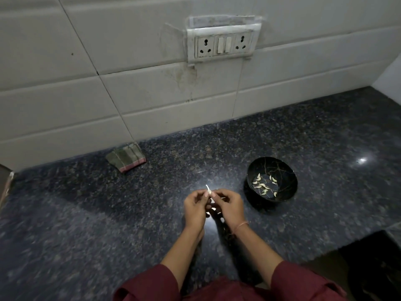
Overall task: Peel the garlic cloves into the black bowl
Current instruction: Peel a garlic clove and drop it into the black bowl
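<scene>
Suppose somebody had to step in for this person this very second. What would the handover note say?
Left hand: pinches the garlic clove at the fingertips.
Right hand: pinches the same clove from the other side. A strip of skin sticks up from it.
Both hands are above the dark counter, left of the black bowl.
Done: about a dozen peeled cloves lie in the bowl.
Left: finish skinning this clove and drop it in the bowl. No other unpeeled cloves are in view.
A folded cloth lies by the wall, not in use.
</scene>
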